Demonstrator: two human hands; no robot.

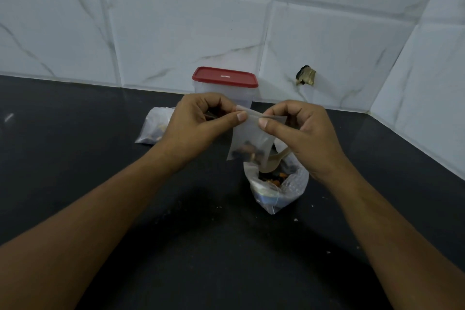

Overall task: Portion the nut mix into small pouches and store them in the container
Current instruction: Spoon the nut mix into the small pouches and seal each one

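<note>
A small clear pouch [247, 138] with a little nut mix at its bottom hangs between my hands above the counter. My left hand [198, 121] pinches its top left edge, and my right hand [299, 131] pinches the top right edge. Below it stands the open bag of nut mix [279, 186] with a beige spoon [275, 158] stuck in it. A clear container with a red lid [225, 78], closed, stands behind against the wall. Another filled pouch [153, 124] lies flat on the counter, partly hidden by my left hand.
The black countertop [75, 158] meets white tiled walls at the back and right, forming a corner. A damaged spot in the tile [305, 75] shows to the right of the container. Small crumbs dot the counter near the bag.
</note>
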